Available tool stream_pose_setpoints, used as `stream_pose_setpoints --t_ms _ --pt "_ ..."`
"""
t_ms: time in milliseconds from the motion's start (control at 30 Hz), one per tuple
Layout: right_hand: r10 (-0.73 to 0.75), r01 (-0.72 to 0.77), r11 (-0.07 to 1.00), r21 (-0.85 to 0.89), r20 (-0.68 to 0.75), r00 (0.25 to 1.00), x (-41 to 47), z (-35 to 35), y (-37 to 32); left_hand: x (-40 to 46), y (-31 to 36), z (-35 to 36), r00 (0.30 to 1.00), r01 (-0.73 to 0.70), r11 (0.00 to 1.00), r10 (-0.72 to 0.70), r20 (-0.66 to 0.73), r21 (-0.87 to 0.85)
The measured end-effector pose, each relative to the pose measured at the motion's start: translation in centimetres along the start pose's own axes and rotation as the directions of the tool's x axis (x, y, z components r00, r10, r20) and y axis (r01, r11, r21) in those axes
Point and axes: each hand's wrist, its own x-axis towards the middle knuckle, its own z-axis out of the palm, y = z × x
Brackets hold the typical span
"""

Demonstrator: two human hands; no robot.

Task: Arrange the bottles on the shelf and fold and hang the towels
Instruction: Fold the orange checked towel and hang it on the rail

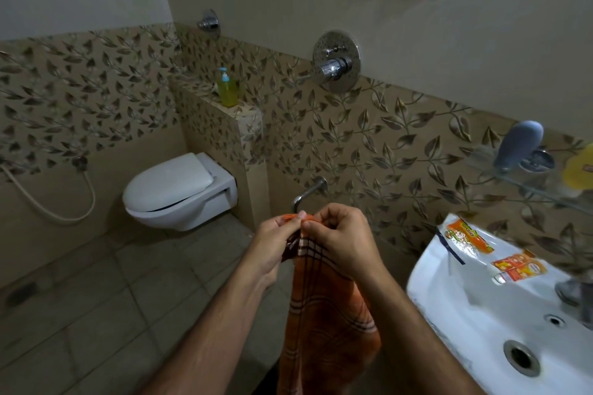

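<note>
Towel (324,314) hangs above tiled bathroom floor (96,314).

Toilet (179,191) left; sink (500,308) right; towel (324,305) between, before tap (308,192)

Head view, downward, near hands (308,240)

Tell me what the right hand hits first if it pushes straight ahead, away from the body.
Probably the chrome towel ring on the leaf-tiled wall, just beyond the right hand and its grip on the orange towel. Depth is unclear, so it may pass beside it.
</note>
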Motion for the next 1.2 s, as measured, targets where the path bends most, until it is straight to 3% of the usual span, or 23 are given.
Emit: stream_pose_setpoints --t_ms 400,533,767,867,933,1067,1200 --pt "0.072 -0.074 0.997 -0.032 -0.058 0.996 0.1 -0.3 0.3 -0.3 1.1 -1.2 0.968 -0.177 0.959 0.127 0.218 0.224" --pt "0.103 -0.102 0.994 0.039 -0.017 0.995 0.6 -0.2 -0.1 0.2 1.3 -1.6 0.962 -0.204 0.953 0.153 0.227 0.223" --pt "0.147 -0.176 0.935 0.309 0.113 0.983 0.5 -0.3 -0.5 0.6 2.1 -2.4 0.934 -0.299 0.915 0.223 0.281 0.27" --pt "0.092 -0.189 0.877 0.441 0.231 0.969 0.9 -0.3 0.0 0.8 2.5 -2.4 0.942 -0.304 0.925 0.256 0.219 0.229" --pt "0.057 -0.188 0.88 0.436 0.298 0.953 1.1 -0.6 0.3 1.1 2.8 -2.3 0.944 -0.326 0.914 0.304 0.127 0.24" --pt "0.068 -0.187 0.95 0.251 0.419 0.905 1.0 -1.1 1.5 2.1 3.8 -2.1 0.905 -0.363 0.871 0.414 -0.098 0.33" --pt "0.133 -0.167 0.986 0.025 0.495 0.859 0.4 -1.6 3.1 2.4 5.0 -1.7 0.853 -0.418 0.849 0.489 -0.183 0.322"
